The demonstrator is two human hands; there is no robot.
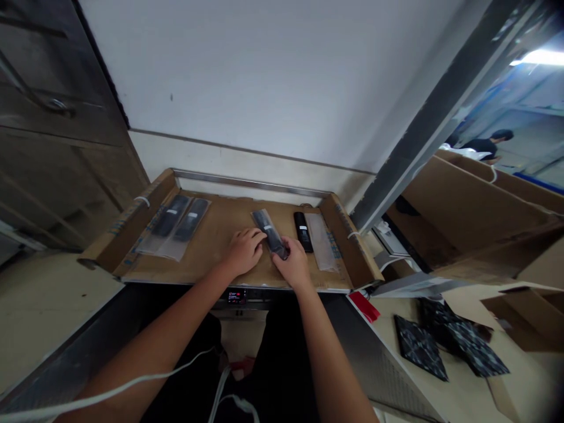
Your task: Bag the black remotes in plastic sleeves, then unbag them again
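In the middle of the cardboard-lined tray, a dark remote control (269, 230) with a small white label lies tilted, seemingly inside a clear plastic sleeve. My right hand (294, 263) is closed around its near end, thumb on the left side. My left hand (245, 251) rests on the cardboard just left of it, fingers loosely bent and holding nothing; its fingertips reach the remote's edge. Right of my hands lies a bare black remote control (302, 231), next to an empty-looking translucent sleeve (321, 241). Two sleeved remotes (190, 221) lie side by side at the left.
Cardboard walls (352, 247) edge the tray. A large cardboard box (480, 217) stands at the right, with dark patterned bags (467, 341) on the floor below. A white cable (132, 385) crosses my left forearm. Another person (487, 145) is in the background.
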